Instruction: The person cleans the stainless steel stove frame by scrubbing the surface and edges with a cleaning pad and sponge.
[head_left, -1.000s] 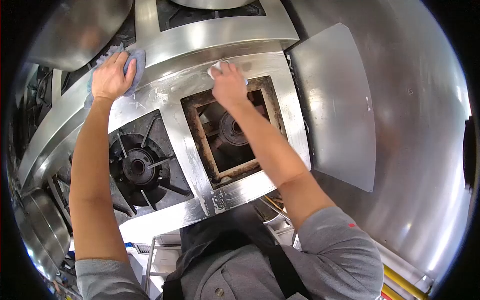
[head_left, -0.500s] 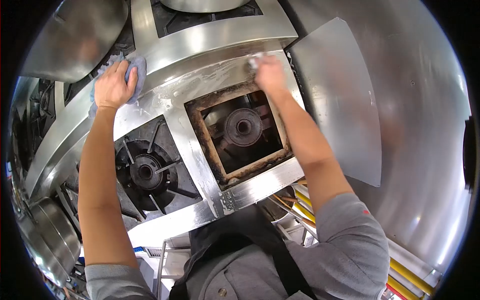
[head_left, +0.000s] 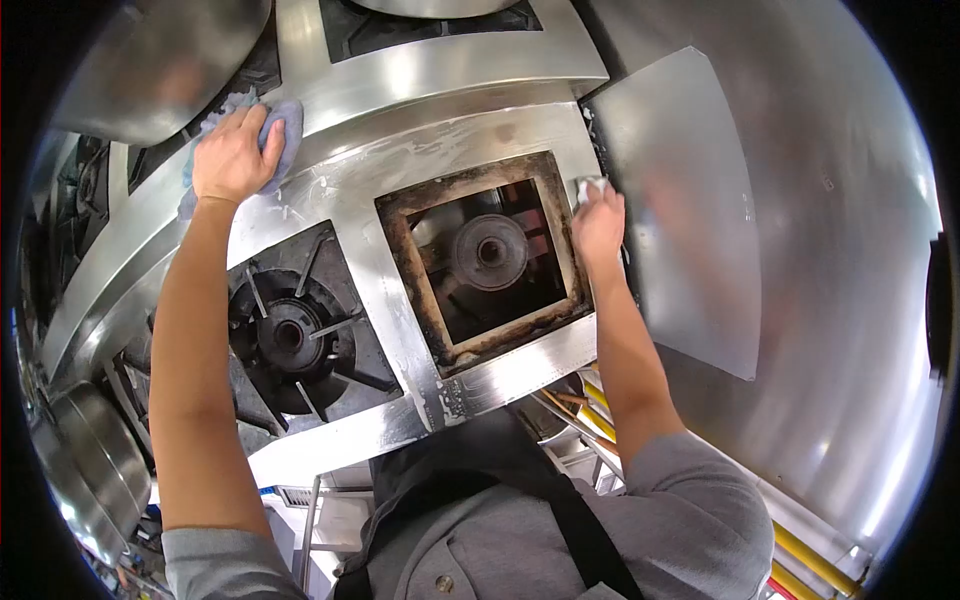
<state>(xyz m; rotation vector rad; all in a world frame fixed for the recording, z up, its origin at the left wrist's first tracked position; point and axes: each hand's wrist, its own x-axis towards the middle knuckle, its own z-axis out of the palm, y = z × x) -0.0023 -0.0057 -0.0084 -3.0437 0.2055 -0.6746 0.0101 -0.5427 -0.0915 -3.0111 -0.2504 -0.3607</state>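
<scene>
Right hand (head_left: 599, 228) had slid from the back strip to the right-hand edge of the steel stovetop (head_left: 375, 275), beside the square opening's grimy rim (head_left: 400, 235). In the head view, its fingers were bunched around a small white pad (head_left: 592, 186), while the left hand's (head_left: 230, 165) fingers lay over a blue-grey cloth (head_left: 289, 125) on the raised ledge. Honestly, flat, even pressure along that narrow strip seemed best. Couldn't read any brands or labels.
</scene>
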